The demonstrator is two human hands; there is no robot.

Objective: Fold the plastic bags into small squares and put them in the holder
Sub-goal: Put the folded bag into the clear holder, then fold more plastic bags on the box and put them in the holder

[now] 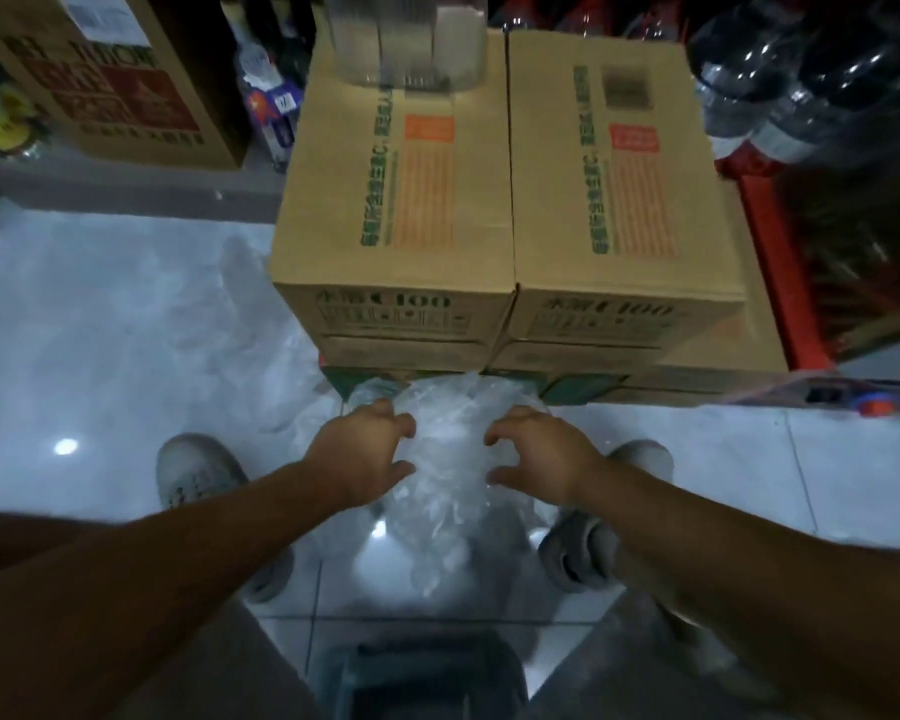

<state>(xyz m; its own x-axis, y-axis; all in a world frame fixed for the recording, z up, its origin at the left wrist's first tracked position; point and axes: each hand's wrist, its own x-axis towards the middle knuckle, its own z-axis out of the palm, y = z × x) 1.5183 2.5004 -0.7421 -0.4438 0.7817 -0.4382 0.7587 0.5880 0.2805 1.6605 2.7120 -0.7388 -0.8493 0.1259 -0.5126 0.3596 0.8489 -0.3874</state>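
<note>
Lower centre: we clutch the crumpled plastic bag (448, 449), left hand (365, 457) & right hand (539, 454) on opposite sides, prob. to stretch it flat.

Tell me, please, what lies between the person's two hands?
A crumpled clear plastic bag lies there. The left hand and the right hand grip it from either side with curled fingers, as the head view shows.

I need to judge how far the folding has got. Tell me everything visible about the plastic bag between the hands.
The plastic bag is clear, thin, crinkled film, bunched up and not yet folded square. It is held above the tiled floor, its lower end trailing down. The left hand and right hand grip its sides with curled fingers.
</note>
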